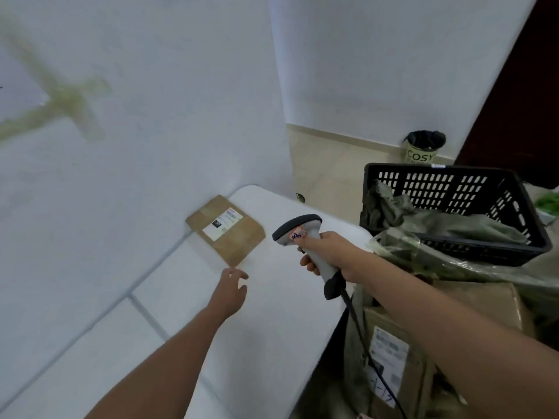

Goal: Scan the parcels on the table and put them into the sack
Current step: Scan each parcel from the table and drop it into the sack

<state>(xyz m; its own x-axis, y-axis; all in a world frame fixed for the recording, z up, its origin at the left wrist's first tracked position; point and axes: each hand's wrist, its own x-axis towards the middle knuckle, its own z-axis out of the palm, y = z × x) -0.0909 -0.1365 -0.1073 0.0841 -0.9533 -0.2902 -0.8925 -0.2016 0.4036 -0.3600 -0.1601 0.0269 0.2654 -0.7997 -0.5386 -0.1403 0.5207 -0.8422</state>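
Your left hand [231, 290] reaches over the white worktop [266, 313] with its grip released, fingers spread just short of the flat brown parcel [226, 230], which lies label-up against the wall. Your right hand [328, 252] has its grip clenched around the scanner [305, 237]. At the worktop's right edge the greenish sack [453, 258] holds boxed parcels [399, 358], beside a black crate [472, 195].
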